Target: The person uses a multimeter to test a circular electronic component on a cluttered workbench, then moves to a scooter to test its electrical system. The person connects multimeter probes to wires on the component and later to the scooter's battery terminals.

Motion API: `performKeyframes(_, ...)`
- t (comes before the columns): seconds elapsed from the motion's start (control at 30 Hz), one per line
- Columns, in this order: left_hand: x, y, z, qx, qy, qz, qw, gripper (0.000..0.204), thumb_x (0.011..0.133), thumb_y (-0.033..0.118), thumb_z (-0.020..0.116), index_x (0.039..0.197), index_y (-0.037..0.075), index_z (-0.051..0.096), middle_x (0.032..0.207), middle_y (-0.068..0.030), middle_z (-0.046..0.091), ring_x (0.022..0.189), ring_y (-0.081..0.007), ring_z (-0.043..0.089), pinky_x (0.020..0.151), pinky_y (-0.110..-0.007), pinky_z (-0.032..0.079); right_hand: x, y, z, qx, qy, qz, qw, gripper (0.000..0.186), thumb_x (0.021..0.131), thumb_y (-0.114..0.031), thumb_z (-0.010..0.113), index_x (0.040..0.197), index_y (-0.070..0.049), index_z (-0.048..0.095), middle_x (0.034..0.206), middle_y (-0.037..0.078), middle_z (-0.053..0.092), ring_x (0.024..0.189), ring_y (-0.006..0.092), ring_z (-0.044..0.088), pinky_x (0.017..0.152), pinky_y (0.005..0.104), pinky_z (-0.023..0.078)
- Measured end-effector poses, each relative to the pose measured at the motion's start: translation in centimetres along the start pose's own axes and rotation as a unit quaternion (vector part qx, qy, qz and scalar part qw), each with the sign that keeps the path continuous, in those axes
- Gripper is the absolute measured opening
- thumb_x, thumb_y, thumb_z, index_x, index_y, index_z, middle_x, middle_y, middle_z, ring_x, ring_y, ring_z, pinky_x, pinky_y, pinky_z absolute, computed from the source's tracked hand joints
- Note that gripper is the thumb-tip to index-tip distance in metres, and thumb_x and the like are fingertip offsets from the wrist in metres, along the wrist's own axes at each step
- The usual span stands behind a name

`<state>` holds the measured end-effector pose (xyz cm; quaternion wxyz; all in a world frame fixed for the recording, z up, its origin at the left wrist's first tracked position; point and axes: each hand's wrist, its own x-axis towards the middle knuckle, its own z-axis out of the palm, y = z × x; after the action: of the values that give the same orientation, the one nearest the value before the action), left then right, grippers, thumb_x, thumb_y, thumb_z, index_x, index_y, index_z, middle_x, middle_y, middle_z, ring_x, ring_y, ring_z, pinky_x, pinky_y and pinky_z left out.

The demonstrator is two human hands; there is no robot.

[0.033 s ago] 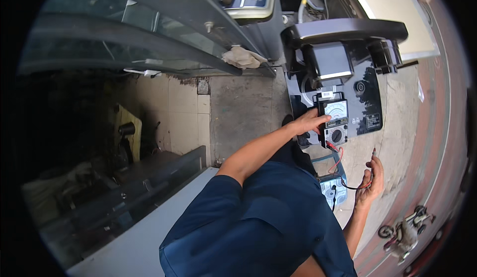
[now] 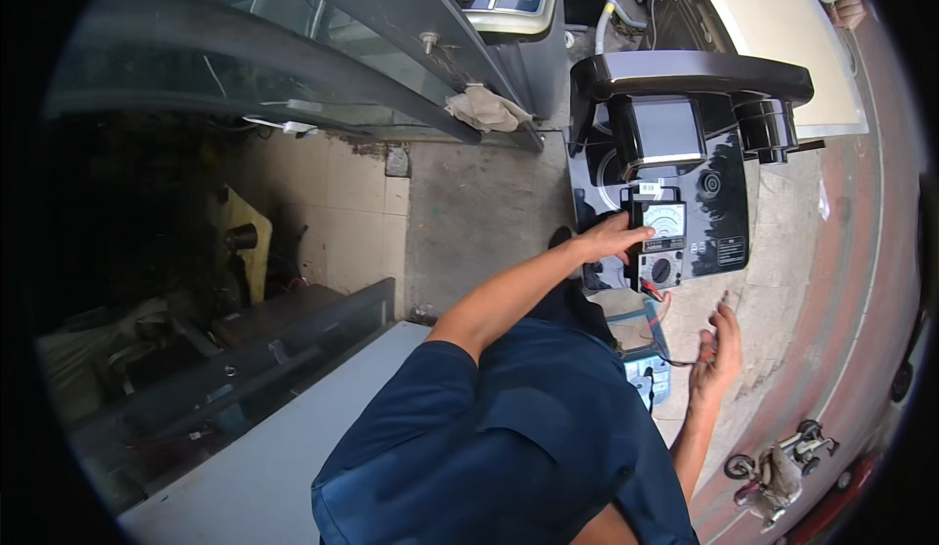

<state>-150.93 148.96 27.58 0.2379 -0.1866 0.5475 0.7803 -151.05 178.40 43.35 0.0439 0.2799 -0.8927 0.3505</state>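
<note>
Rough concrete floor (image 2: pixel 479 212); left hand (image 2: pixel 611 237) on boxy dial meter (image 2: pixel 661 242), possibly gripping.

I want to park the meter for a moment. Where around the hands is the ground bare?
Bare concrete lies left of the black appliance, below the rag. Bare paving lies right of it. It is crowded between the left hand on the meter and the right hand: leads, blue box.
</note>
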Motion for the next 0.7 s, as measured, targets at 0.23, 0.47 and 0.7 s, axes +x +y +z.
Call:
performKeyframes(0.23, 0.9, 1.6, -1.9, 0.249, 0.172, 0.033, 0.952, 0.047, 0.104, 0.040, 0.062, 0.123, -0.003, 0.062, 0.097, -0.0153, 0.076, 0.081, -0.0212, 0.075, 0.071, -0.034, 0.062, 8.2, -2.3, 5.4, -0.206, -0.164, -0.141, 0.954, 0.016, 0.085, -0.022, 0.073, 0.098, -0.012, 0.070, 0.089, 0.004, 0.064, 0.086, 0.0261, 0.063, 0.074, 0.0406, 0.052)
performKeyframes(0.47, -4.8, 1.3, -3.3, 0.245, 0.306, 0.142, 0.909, 0.038, 0.102, 0.033, 0.062, 0.119, -0.001, 0.068, 0.094, -0.0212, 0.075, 0.086, -0.0368, 0.074, 0.077, -0.043, 0.056, 13.5, -1.3, 12.5, -0.261, -0.162, -0.149, 0.940, 0.023, 0.082, -0.018, 0.073, 0.104, -0.012, 0.070, 0.096, 0.006, 0.066, 0.094, 0.0279, 0.062, 0.080, 0.0439, 0.050)
performKeyframes(0.7, -21.6, -7.0, -8.5, -0.026, 0.358, 0.057, 0.932, 0.035, 0.105, 0.026, 0.062, 0.125, -0.002, 0.066, 0.104, -0.0107, 0.075, 0.081, -0.0175, 0.075, 0.065, -0.031, 0.058, 11.9, -4.6, 14.8, -0.243, -0.162, -0.146, 0.945, 0.031, 0.079, -0.017, 0.075, 0.107, -0.005, 0.068, 0.113, 0.016, 0.066, 0.116, 0.0378, 0.060, 0.092, 0.0493, 0.049)
